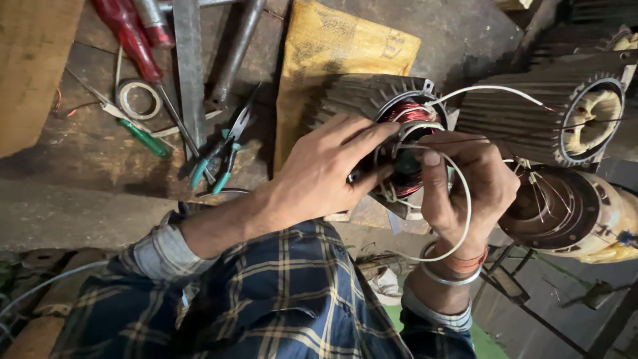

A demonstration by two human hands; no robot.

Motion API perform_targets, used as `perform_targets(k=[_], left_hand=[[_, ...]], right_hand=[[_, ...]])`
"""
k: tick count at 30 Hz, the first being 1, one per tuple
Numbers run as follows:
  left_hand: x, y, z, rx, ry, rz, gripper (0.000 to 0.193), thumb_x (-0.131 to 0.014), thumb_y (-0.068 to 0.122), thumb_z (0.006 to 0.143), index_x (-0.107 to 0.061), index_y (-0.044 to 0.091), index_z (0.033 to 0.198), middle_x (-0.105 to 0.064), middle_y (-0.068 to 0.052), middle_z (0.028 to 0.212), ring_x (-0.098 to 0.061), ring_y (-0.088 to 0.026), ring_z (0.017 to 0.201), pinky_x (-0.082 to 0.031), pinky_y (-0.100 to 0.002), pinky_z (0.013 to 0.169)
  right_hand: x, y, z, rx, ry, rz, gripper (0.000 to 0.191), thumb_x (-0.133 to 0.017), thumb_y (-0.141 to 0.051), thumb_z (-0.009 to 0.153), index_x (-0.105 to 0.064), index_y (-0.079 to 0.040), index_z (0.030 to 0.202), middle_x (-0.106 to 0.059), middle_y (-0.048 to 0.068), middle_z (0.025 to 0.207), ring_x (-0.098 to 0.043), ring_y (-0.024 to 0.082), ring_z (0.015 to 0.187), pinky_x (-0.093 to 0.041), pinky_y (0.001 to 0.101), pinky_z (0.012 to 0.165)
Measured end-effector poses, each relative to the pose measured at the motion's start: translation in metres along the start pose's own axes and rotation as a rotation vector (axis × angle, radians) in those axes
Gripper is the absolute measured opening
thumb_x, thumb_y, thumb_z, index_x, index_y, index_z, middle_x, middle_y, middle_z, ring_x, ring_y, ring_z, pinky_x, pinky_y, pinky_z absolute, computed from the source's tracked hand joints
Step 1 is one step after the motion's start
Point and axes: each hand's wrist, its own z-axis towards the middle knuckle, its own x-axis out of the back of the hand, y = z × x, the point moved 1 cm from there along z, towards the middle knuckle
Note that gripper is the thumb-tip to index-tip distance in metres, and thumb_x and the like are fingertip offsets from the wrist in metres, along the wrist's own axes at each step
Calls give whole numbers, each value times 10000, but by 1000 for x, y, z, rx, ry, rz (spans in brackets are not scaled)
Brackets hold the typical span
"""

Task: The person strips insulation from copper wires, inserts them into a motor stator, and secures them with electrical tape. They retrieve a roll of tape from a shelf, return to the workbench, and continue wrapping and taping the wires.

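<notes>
1. Wearing a blue plaid sleeve (266, 299); cuffs rolled back, metal bangle (446, 276) and orange thread on my right wrist.
2. My left hand (322, 169) lies over the near rim of the finned motor stator (372, 96), fingers half curled, fingertips pressing at the winding end. Whether they pinch a wire, I cannot tell.
3. My right hand (472, 183) is closed around a bundle of white sleeved leads (465, 199) at the stator mouth, thumb up against the coil. One lead loops down past the wrist.
4. The stator lies on its side on the workbench (100, 213), open end facing me, red-copper winding (409, 113) showing inside the bore. Another white lead arcs off to the right from its top.
5. Right of it: a second finned stator (538, 113) with pale winding, and below that a worn yellow motor housing (578, 213).
6. Behind the stator: a yellow cloth bag (332, 53).
7. Left on the bench: teal-handled pliers (222, 156), green-handled screwdriver (143, 137), tape roll (138, 98), red-handled screwdriver (129, 36), flat metal bar (189, 66).
</notes>
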Motion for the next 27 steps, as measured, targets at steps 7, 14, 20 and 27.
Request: perform_targets(k=[7,14,20,27], left_hand=[[0,0,1,7,21,-24,545,-813,229,905,-598,37,1368,-658,-119,1172,-645,-290,1050,-590,-396,880],[-2,-5,4,15,-3,-18,513,-810,156,862,-643,51,1334,-721,-132,1175,-679,-293,1005,-603,-389,827],[-1,-7,17,38,-15,-62,387,-800,78,843,-721,56,1221,-767,-99,1063,-734,-247,922,-609,-368,807],[4,-7,26,7,-7,-32,359,-784,54,804,-743,46,1160,-767,-102,1048,-730,-278,902,-595,-390,793]], right_hand=[[-3,-2,4,-4,-42,-2,59,-671,52,1090,-621,74,1069,-741,154,1051,-702,138,908,-565,231,846],[-5,-3,10,-61,-77,-6,54,-684,50,1053,-657,80,1088,-733,115,1000,-679,95,843,-551,210,791],[-4,-8,18,-100,-60,43,71,-684,49,1044,-671,67,1111,-738,104,982,-673,79,832,-553,206,778],[-2,-10,24,-110,-109,0,108,-698,31,1014,-683,68,1114,-737,108,960,-684,93,829,-554,212,778]])
